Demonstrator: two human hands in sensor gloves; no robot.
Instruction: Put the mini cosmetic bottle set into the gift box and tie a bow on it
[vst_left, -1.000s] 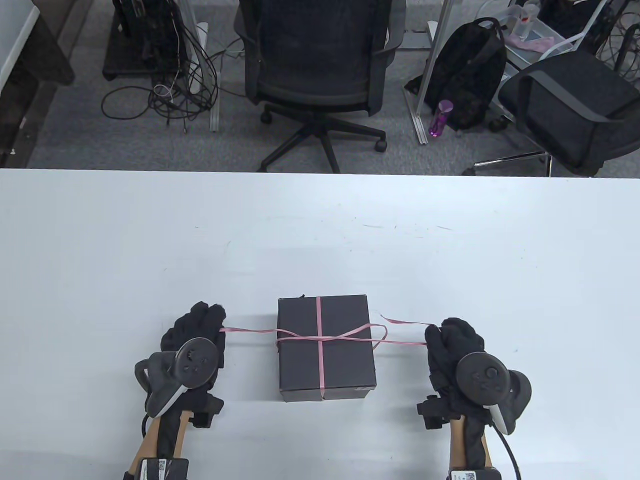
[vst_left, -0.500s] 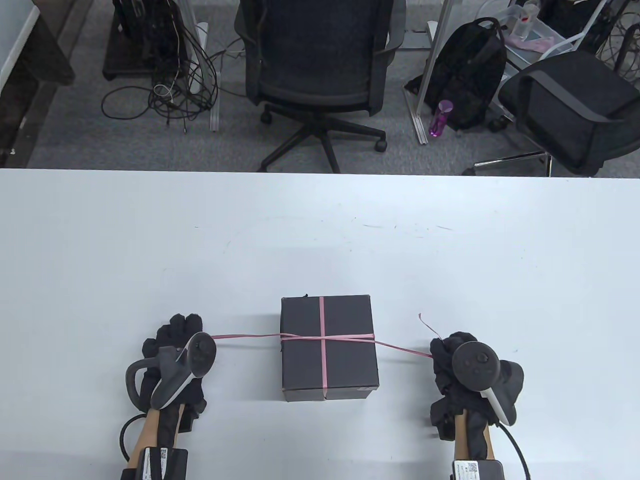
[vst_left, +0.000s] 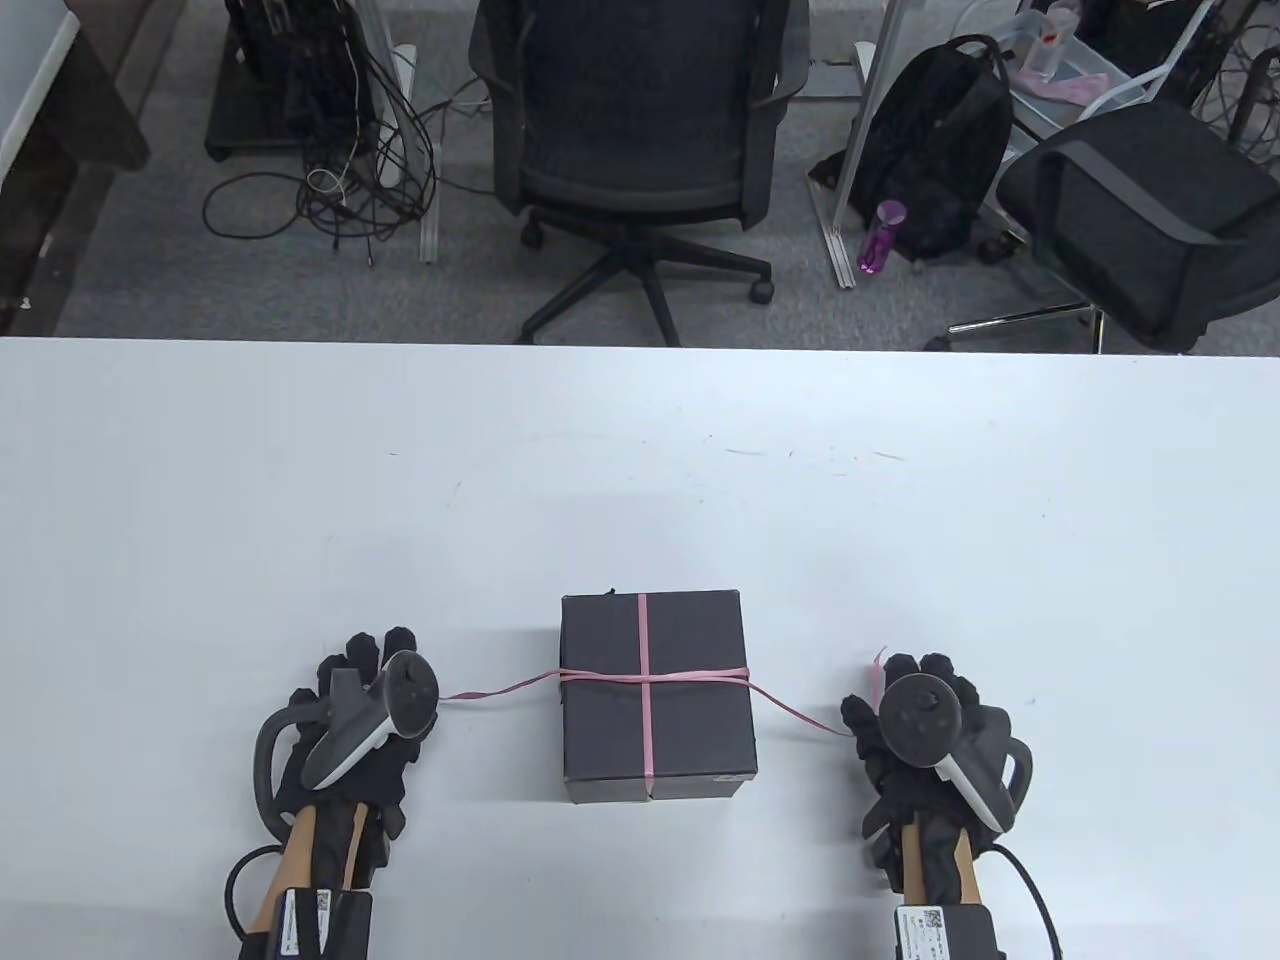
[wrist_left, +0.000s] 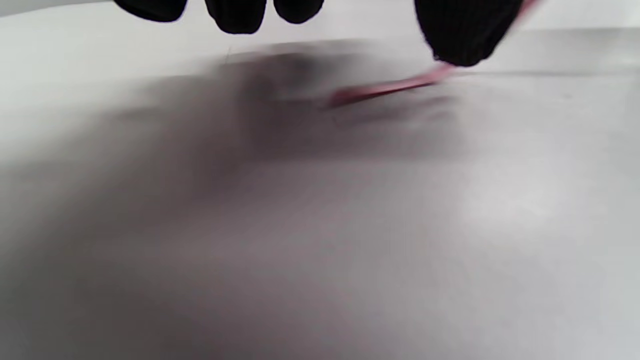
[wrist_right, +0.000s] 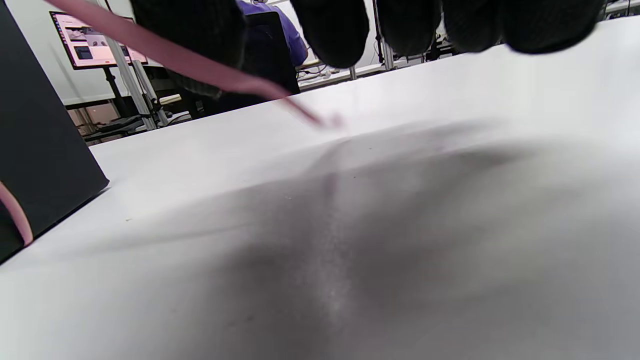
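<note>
We see the black gift box (vst_left: 655, 693) sitting closed on the white bench (vst_left: 640, 480), near its front edge and between our two hands. A thin pink ribbon (vst_left: 645, 690) runs over the lid from back to front, and a second band crosses it from side to side, the two meeting near the middle of the lid; we cannot make out a knot there. From the box's left edge one ribbon tail sags toward our left hand (vst_left: 350, 720), and from the right edge the other tail slopes down to our right hand (vst_left: 915, 740). In the left wrist view the ribbon comes out from under one gloved fingertip (wrist_left: 465, 30) and lies blurred along the bench, while the other fingertips hang loosely apart from it; whether the left grip truly pinches the tail or only touches it, we cannot tell. In the right wrist view the ribbon passes between the thumb (wrist_right: 190, 30) and the neighbouring finger and its free end trails out over the bench; in the table view a short end stands up beside the fingers, so the right grip looks pinched on the ribbon. Both hands lie low over the bench, each just beside the box but apart from it. Beyond the far edge of the bench stand an office chair (vst_left: 640, 130), a black backpack (vst_left: 940, 150) and a purple bottle (vst_left: 880, 235) on the floor.
</note>
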